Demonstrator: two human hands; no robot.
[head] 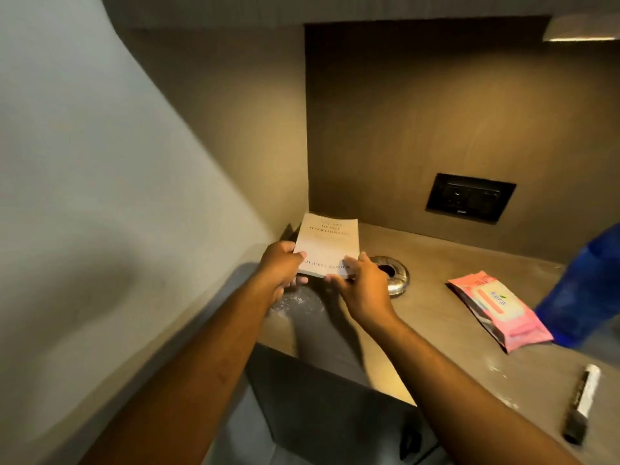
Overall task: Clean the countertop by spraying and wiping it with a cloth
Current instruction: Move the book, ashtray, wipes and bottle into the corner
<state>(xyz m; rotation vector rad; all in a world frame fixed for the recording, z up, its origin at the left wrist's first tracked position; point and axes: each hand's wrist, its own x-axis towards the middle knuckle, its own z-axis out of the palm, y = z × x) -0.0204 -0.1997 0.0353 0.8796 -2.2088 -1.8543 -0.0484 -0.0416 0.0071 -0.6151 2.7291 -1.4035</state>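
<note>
Brown surface [436, 317], corner end: your left hand [280, 268] and right hand [364, 285] each grip one near corner of a pale book [327, 245]. Right of them: metal dish [397, 280], pink wipes pack [500, 308], marker [582, 402], blue bottle [585, 290].

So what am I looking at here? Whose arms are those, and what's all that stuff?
The camera sits on a person's head, so you see their own arms reaching out. The left hand and right hand together hold a book just above the brown countertop, near the corner. On the counter lie a shiny round metal dish, a pink pack of wipes and a marker pen. Something blue stands at the right edge, too blurry to name.
</note>
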